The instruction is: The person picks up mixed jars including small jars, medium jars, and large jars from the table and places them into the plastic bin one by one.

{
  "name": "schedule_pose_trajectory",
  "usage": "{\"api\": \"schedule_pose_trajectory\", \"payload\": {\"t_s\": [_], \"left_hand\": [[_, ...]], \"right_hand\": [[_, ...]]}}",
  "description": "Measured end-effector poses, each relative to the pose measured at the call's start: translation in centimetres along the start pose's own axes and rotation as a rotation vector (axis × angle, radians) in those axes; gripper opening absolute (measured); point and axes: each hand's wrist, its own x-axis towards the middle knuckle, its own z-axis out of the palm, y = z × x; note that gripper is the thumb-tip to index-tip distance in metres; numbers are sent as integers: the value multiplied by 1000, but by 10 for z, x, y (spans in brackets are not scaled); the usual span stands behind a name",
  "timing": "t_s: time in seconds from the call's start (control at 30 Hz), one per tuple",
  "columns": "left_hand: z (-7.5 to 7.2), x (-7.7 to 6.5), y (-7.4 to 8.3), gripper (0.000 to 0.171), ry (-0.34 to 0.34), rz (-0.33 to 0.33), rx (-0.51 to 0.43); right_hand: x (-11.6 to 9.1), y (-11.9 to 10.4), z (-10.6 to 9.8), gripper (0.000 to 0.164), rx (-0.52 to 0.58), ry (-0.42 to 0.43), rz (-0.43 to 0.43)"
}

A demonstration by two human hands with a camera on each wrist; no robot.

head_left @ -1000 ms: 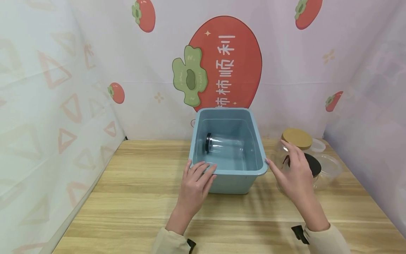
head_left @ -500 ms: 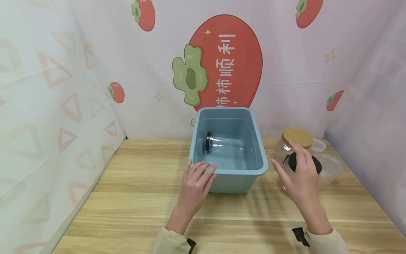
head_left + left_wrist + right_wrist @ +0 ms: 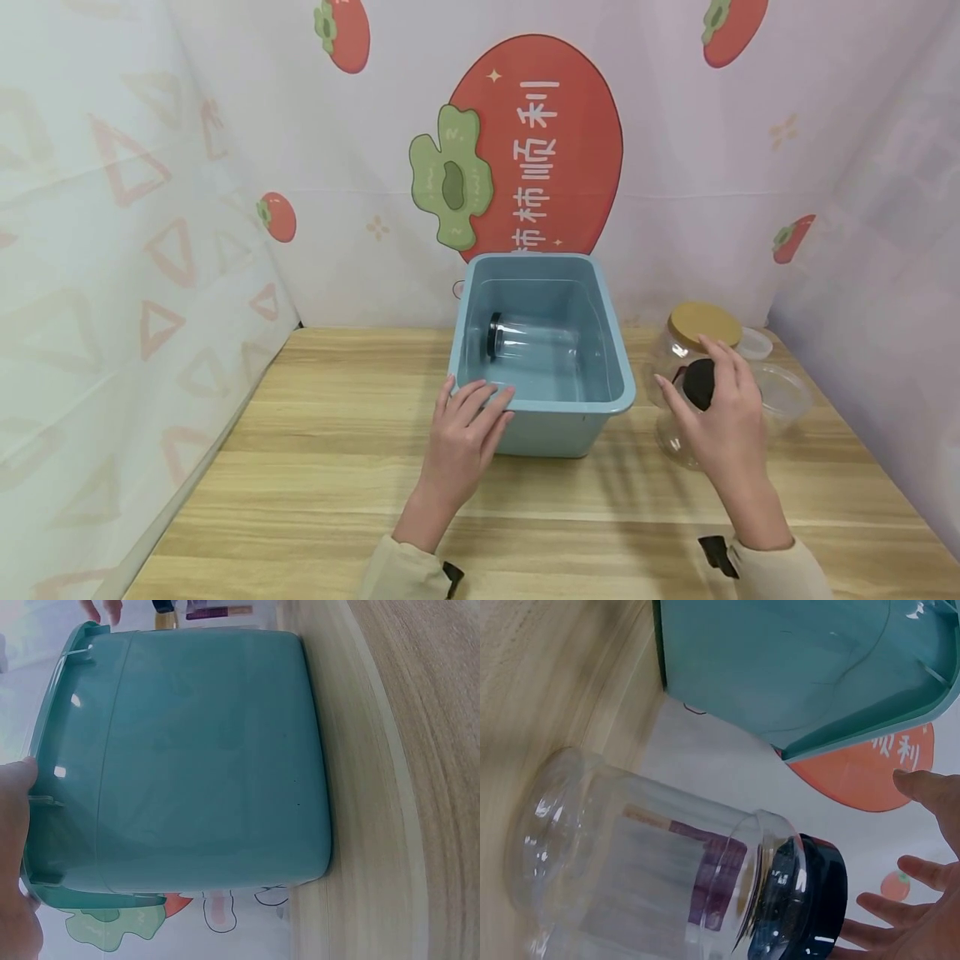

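Rect. blue plastic tub (image 3: 555, 433), ctr of frame, is held at near edge by curled L hand (image 3: 459, 429); clear, round, black-lidded jar (prob. plastic) (image 3: 656, 851), lower R of head frame, is flanked by R hand (image 3: 726, 417), half-open, nothing gripped, reach for jar apparently in hand, finger closure called for.

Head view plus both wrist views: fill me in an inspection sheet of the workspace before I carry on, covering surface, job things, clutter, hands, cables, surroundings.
Surface: wood-grain table.
Job things: blue bin upright, with a clear jar lying on its side inside; black-lidded jar upright, right of the bin.
Clutter: tan-lidded jar upright; clear round plastic pieces farther right, type unclear.
Hands: left hand grips the bin's near rim; right hand spread beside the black-lidded jar, contact unclear.
Cables: nothing seen.
Surroundings: printed fabric behind and at both sides.
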Motion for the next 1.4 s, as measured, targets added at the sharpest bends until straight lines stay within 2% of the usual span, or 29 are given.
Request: {"api": "schedule_pose_trajectory", "payload": {"t_s": [0.33, 0.43, 0.5, 0.6, 0.7, 0.77, 0.9, 1.1, 1.4], "left_hand": [[0, -4, -2, 41, 7, -1, -8], [1, -3, -3, 41, 13, 2, -15], [2, -3, -3, 40, 15, 5, -19], [2, -2, -3, 39, 17, 9, -23], [3, -1, -3, 39, 19, 11, -27], [3, -1, -2, 40, 20, 8, -30], [4, -2, -2, 40, 23, 0, -31], [5, -2, -3, 40, 27, -1, -31], [7, -3, -3, 41, 35, 2, -28]], "right_hand": [[-2, 14, 1, 79, -10, -8, 13], [-2, 19, 1, 75, 1, -9, 3], [-2, 23, 2, 83, 6, -5, -5], [-2, 27, 2, 105, -3, 6, -5], [-1, 29, 2, 109, -28, 7, 1], [-2, 31, 2, 103, -38, -2, 9], [-1, 35, 4, 77, -36, -16, 21], [-2, 41, 9, 78, -10, -3, 33], [-3, 49, 15, 71, 41, 45, 109]]}}
